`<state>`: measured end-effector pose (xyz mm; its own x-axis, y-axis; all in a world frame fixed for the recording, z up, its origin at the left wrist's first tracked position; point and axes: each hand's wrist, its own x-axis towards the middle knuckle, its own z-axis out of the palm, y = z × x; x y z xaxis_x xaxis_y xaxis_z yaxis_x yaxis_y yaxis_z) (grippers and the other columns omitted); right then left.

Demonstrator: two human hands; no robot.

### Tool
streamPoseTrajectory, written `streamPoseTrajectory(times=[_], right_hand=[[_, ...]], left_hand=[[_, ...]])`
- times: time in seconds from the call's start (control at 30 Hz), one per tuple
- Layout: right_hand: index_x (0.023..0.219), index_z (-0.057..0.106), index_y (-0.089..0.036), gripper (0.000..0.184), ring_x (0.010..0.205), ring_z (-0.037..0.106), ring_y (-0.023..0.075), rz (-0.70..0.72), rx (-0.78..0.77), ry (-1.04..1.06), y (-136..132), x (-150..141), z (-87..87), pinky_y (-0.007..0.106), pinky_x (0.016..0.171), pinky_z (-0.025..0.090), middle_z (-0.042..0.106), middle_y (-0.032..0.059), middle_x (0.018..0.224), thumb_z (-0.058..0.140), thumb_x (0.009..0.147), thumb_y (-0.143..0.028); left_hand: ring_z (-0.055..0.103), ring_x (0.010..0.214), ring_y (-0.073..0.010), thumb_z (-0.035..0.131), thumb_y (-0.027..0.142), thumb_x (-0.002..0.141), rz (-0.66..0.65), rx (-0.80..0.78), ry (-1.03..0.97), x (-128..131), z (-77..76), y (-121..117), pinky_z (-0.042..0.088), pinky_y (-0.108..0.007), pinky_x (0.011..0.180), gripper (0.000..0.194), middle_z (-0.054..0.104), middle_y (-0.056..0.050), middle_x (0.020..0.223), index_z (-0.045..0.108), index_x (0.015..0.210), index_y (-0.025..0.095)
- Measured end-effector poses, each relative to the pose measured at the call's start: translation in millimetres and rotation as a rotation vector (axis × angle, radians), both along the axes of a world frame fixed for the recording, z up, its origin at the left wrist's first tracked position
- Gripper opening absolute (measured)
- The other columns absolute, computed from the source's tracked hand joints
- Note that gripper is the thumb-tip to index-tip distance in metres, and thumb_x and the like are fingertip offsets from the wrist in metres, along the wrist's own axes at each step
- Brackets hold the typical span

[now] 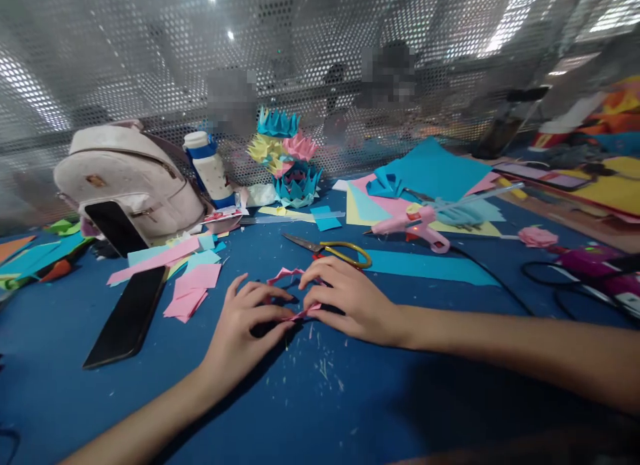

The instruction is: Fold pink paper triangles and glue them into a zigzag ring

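Observation:
A strip of folded pink paper (286, 274), bent round like a ring with a zigzag edge, lies between my two hands over the blue table. My left hand (250, 313) pinches its near side between thumb and fingers. From the other side my right hand (347, 297) grips the same strip with thumb and fingertips. Part of the strip is hidden behind the fingers. Just beyond my right hand lie scissors (361, 253) with yellow handles, blades pointing left. Pink paper squares (193, 292) rest to the left of my left hand.
A pink glue gun (414, 226) rests on coloured sheets at the right, its black cord trailing rightward. Folded paper flowers (296, 184) are stacked at the back, beside a white bottle (206, 165) and a pale backpack (131, 168). A dark phone (127, 318) lies left; a blue strip (430, 268) lies right.

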<state>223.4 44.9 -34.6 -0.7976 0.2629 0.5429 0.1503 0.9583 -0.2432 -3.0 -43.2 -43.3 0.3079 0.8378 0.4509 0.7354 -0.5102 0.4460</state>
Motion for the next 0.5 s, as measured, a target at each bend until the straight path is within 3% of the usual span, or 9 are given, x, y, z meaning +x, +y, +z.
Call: streamPoseTrajectory(times=[0.27, 0.5], right_hand=[[0.092, 0.067, -0.019, 0.007, 0.115, 0.052, 0.0225, -0.010, -0.059, 0.028, -1.1, 1.1, 0.9, 0.042, 0.102, 0.041, 0.061, 0.0086, 0.116, 0.062, 0.094, -0.024], [0.092, 0.068, -0.021, 0.007, 0.121, 0.048, 0.0240, 0.014, -0.024, 0.044, -4.8, 1.5, 2.1, 0.046, 0.105, 0.039, 0.059, 0.0092, 0.121, 0.062, 0.094, -0.025]], left_hand=[[0.066, 0.099, -0.0228, 0.070, 0.027, 0.090, 0.061, -0.037, -0.144, 6.3, 1.8, 1.1, 0.029, -0.054, 0.106, 0.009, 0.073, 0.000, 0.102, 0.073, 0.081, 0.028], [0.066, 0.092, -0.0217, 0.071, 0.030, 0.089, 0.049, 0.014, -0.128, 5.2, 5.0, -4.4, 0.030, -0.053, 0.106, 0.014, 0.074, 0.000, 0.096, 0.071, 0.076, 0.026]])
